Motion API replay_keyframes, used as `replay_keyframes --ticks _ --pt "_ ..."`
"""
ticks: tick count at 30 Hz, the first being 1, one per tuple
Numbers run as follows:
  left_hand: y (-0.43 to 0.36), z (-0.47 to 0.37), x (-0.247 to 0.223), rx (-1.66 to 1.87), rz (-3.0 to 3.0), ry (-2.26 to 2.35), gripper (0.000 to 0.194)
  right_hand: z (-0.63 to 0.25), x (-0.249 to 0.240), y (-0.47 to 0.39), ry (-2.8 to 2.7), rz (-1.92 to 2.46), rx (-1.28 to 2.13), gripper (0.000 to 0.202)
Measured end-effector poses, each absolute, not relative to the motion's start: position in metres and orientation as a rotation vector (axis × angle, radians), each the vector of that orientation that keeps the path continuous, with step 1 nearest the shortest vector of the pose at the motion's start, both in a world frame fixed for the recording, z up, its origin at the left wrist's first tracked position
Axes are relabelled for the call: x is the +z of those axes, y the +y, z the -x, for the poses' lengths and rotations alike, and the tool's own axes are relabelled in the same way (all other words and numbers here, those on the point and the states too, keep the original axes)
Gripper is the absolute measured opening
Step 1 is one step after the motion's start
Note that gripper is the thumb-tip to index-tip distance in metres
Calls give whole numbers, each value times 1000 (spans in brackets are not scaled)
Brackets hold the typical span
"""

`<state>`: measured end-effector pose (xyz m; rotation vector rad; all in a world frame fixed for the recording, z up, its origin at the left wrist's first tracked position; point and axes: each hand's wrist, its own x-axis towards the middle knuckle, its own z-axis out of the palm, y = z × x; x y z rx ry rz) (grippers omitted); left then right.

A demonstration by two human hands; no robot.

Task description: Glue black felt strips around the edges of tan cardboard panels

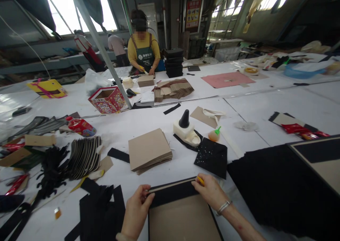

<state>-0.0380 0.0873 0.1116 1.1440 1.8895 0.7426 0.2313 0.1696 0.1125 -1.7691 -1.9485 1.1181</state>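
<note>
In front of me lies a tan board (183,221) with black edging and a black strip (172,194) across its far end. A narrow tan strip runs along that far edge. My left hand (136,211) pinches the far left corner of the board between thumb and fingers. At the far right corner, my right hand (211,193) presses its fingertips on the edge. A yellow-handled tool (200,180) pokes out of its grip, most of it hidden. Beyond the hands are a stack of tan boards (150,149) and a speckled black sheet (211,156).
A white glue bottle with a black cone (184,122) stands beyond the board. Black sheets (265,184) lie at right, black strips (101,209) at left. Large scissors (20,214) rest at far left. A co-worker (143,48) in an apron works across the table.
</note>
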Motion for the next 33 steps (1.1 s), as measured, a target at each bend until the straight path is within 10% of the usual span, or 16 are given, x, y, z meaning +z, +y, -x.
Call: replay_keyframes --ticks 33 --pt "90 30 111 669 -1168 2035 39 -229 100 174 -2066 1944 926 28"
